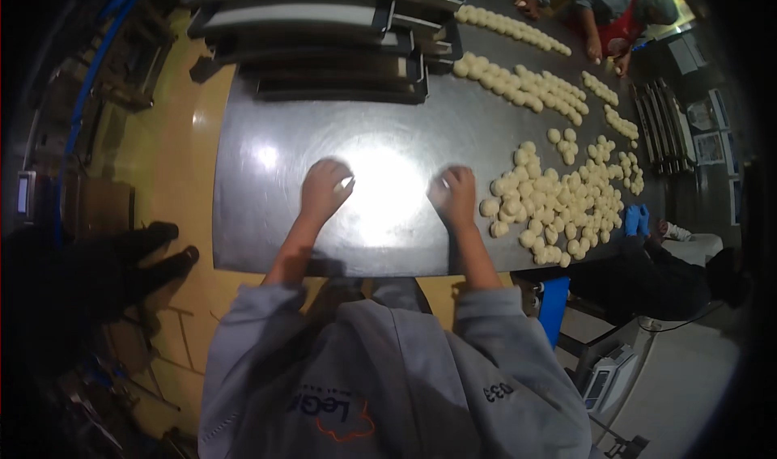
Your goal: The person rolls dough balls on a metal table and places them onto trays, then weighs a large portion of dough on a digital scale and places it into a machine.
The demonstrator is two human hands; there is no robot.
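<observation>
Both my forearms reach over a shiny metal table (267, 151). My left hand (325, 190) is curled down at the tabletop, with a pale bit of what looks like a dough ball showing at its thumb side. Across from it, my right hand (456, 193) is cupped in the same way, and a pale bit of dough shows beside its thumb. Most of each piece is hidden under the fingers. To the right of my right hand lies a large loose heap of round dough balls (558, 200).
Stacked trays (324, 50) stand at the far left of the table. Rows of dough balls (518, 82) run along the far right. A person in a red apron (619, 34) works at the far end; blue-gloved hands (637, 219) reach in at the right. Shelved trays (664, 127) stand beyond.
</observation>
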